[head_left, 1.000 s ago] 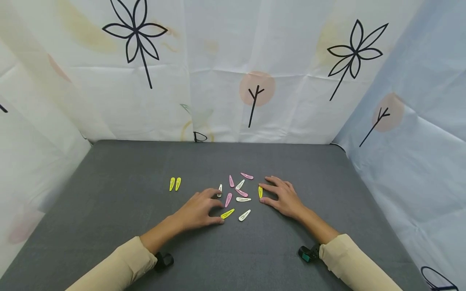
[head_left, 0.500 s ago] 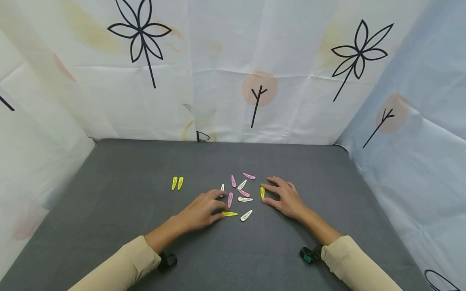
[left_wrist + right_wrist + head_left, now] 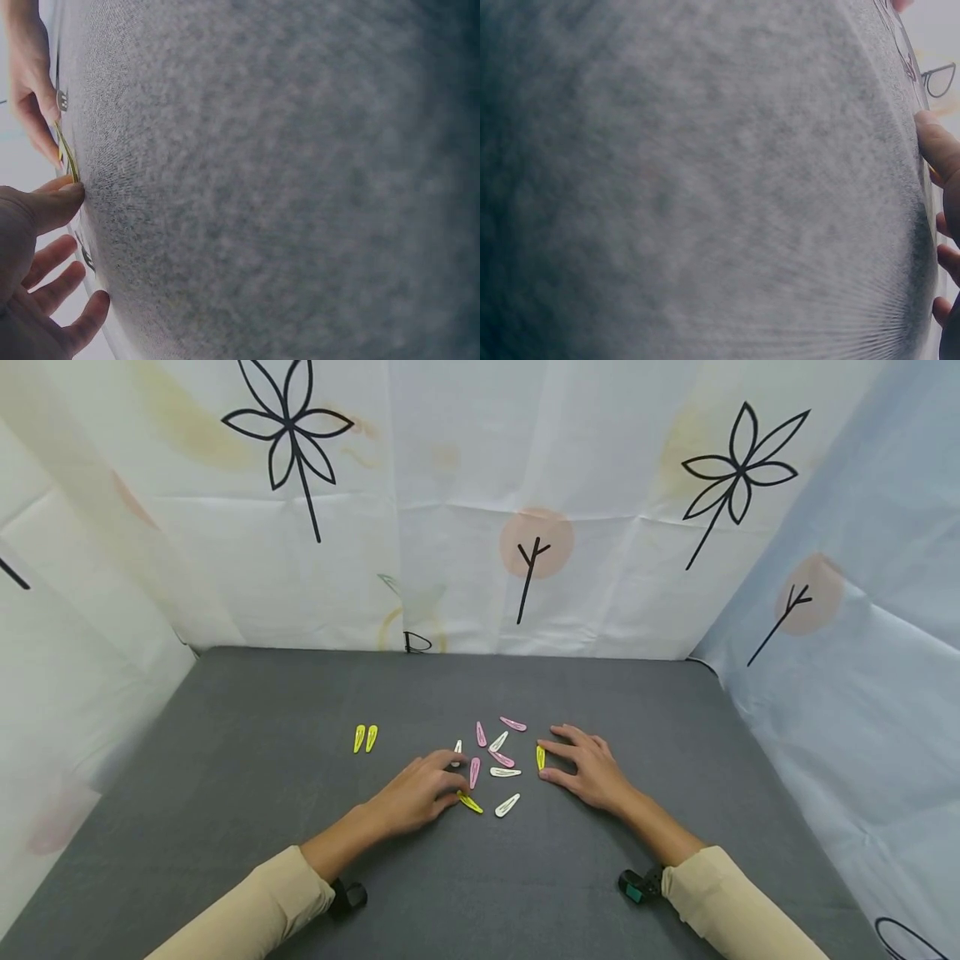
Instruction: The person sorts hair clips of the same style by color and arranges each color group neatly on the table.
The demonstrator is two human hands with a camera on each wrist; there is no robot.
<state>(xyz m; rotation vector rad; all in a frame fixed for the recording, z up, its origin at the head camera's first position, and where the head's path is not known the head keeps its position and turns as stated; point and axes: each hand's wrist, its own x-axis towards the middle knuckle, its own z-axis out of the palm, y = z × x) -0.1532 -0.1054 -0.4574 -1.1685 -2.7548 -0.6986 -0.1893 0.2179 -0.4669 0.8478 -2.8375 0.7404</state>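
Between thumb and index finger, my left hand (image 3: pixel 417 793) pinches one end of a yellow snap hair clip (image 3: pixel 471 803). The left wrist view shows that clip (image 3: pixel 67 154) rising from the fingertips. My right hand (image 3: pixel 588 766) holds another yellow hair clip (image 3: pixel 541 757) lengthwise, its index finger at the far end and its thumb at the near end. Between the hands lie several pink hair clips (image 3: pixel 475 772) and several white ones (image 3: pixel 507 805). A white hair clip (image 3: pixel 457 747) is partly hidden by my left index finger.
Two yellow hair clips (image 3: pixel 366 738) lie side by side, left of the loose group. The grey table (image 3: pixel 300 693) is bordered by a printed white cloth (image 3: pixel 450 577) at the back and sides.
My left fingers have closed on the near yellow clip, which has swung round so its free end points toward me. The right hand stays at its clip. The head view shifted slightly.
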